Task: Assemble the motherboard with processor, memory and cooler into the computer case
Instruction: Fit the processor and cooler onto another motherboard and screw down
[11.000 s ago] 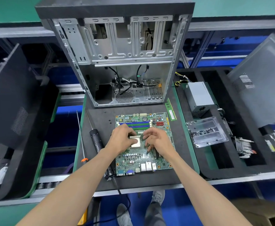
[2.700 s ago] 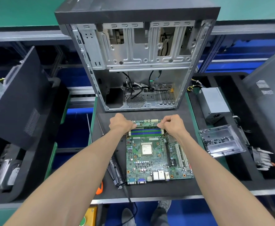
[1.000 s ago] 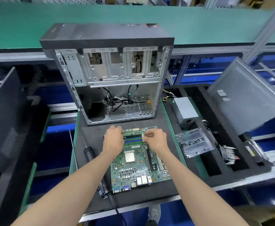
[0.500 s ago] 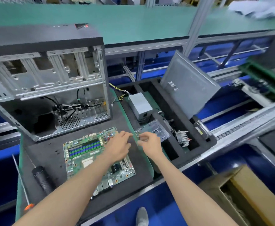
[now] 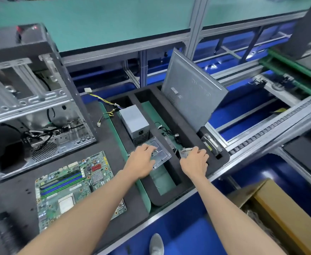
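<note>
Two bare hands reach to the right of the bench, over a black foam tray (image 5: 186,115) with several cut-out compartments. The left hand (image 5: 141,161) lies palm-down on a clear plastic parts tray (image 5: 162,153), fingers spread and fairly straight, pressing or touching its top rather than curling round it. The right hand (image 5: 195,160) is at the cooler (image 5: 185,150), a small metal part with a screw post showing just beyond the fingertips; the fingers bend over it, but whether they actually grip it cannot be told, as the hand hides the contact.

The motherboard (image 5: 77,183) lies flat on the dark bench mat (image 5: 105,140), well left of both hands and partly crossed by the left forearm. Its processor (image 5: 66,205) sits in the socket near the board's near edge, and the blue and green memory slots (image 5: 60,183) run along the far side. The computer case (image 5: 31,100) stands open behind the board, loose cables visible inside.

In the foam tray, a grey power supply (image 5: 134,124) sits just behind the clear tray, its yellow-and-black wires trailing toward the case. A grey side panel (image 5: 191,94) leans upright in the slot further right. A black screwdriver handle (image 5: 5,232) lies at the near left corner of the mat. A cardboard box (image 5: 283,214) stands on the floor to the lower right.
</note>
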### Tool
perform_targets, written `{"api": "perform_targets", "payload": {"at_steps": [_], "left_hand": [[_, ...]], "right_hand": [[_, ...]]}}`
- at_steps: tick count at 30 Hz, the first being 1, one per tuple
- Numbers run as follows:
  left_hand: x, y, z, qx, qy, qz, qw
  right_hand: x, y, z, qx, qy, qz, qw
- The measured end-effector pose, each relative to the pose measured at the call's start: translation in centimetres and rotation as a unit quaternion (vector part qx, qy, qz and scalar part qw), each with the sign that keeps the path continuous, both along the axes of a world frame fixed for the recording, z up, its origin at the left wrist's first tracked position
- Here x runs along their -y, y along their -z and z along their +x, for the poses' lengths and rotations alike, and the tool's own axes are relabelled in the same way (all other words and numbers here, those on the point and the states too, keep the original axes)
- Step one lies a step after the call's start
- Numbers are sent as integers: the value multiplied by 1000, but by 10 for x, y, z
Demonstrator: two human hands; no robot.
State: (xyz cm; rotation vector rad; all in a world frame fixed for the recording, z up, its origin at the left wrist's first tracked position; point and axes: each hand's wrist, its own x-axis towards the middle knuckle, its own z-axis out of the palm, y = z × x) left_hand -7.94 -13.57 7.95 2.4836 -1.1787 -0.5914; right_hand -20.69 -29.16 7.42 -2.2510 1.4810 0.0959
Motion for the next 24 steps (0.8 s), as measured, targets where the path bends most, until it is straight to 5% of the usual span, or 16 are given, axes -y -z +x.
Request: {"api": "perform_targets", "payload": {"at_steps": [13, 20, 24], "left_hand": [[30, 4, 2, 9, -18, -9, 1000], [34, 3, 0, -2, -58, -60, 996], [38, -12, -5, -94, -184, -175, 963]], "right_hand": [[30, 23, 9, -75, -72, -28, 994], [35, -6, 12, 47, -67, -113, 990], [30, -45, 28, 169, -23, -66, 983]]}}
